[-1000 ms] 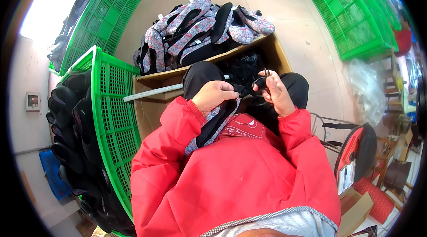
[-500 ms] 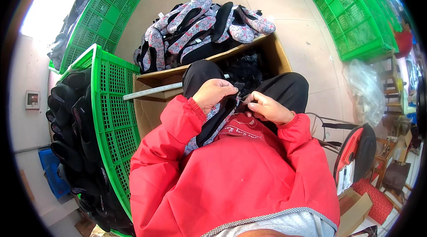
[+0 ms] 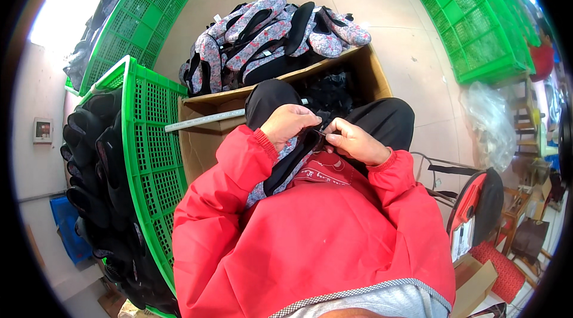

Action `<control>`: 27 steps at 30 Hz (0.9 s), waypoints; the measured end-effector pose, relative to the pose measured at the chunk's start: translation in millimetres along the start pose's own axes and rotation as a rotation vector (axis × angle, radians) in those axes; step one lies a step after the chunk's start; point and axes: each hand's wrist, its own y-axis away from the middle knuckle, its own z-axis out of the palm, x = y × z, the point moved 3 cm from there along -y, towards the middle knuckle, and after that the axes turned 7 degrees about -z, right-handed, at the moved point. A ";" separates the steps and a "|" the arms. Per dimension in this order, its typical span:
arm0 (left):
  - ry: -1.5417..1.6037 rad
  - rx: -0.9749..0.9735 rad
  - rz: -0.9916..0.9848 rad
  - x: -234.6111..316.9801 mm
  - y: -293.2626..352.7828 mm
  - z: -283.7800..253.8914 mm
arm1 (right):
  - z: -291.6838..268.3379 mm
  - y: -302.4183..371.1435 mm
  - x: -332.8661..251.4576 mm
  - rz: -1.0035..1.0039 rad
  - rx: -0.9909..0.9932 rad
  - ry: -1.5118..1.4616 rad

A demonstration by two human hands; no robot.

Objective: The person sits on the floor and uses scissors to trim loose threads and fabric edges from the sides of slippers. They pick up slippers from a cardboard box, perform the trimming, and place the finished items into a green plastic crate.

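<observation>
A floral slipper (image 3: 282, 173) with a black opening lies across my lap, its far end up at my fingers. My left hand (image 3: 290, 126) pinches the far end of this slipper between thumb and fingertips. Close beside it, my right hand (image 3: 357, 141) is closed, thumb pressed to the fingers, at the slipper's edge. A thin dark thing shows at its fingertips, too small to name. Beyond my knees, many floral slippers (image 3: 262, 37) with black linings are heaped at the far side of a cardboard box (image 3: 373, 73).
A green crate (image 3: 156, 157) packed with black slippers (image 3: 95, 181) stands at my left. Another green crate (image 3: 140, 19) is behind it, and more green crates (image 3: 465, 25) stand far right. A pale strip (image 3: 206, 121) crosses the box. A clear plastic bag (image 3: 489, 121) lies right.
My right hand has shifted slightly left and up, its fingertips nearer the left hand's. The left hand keeps its pinch on the slipper, and the slipper has hardly moved.
</observation>
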 end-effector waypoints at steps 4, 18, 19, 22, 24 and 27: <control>0.008 -0.006 -0.004 -0.3 -0.6 -0.1 | 3.1 -2.3 2.6 0.020 0.026 -0.063; -0.008 0.024 0.005 -2.8 -6.1 -0.3 | 11.2 -5.9 14.0 -0.050 0.168 -0.086; -0.010 0.027 0.009 -3.0 -6.5 -0.3 | 11.2 -5.7 12.1 -0.056 0.166 -0.048; 0.007 0.024 0.005 -3.3 -6.7 0.3 | 11.4 -5.2 9.2 -0.045 0.172 -0.002; -0.004 0.027 0.006 -3.6 -7.3 -0.2 | 11.4 -5.2 9.3 -0.047 0.175 0.016; -0.019 0.036 0.008 -5.7 -9.8 -1.5 | 10.7 -6.6 12.8 -0.084 0.176 0.036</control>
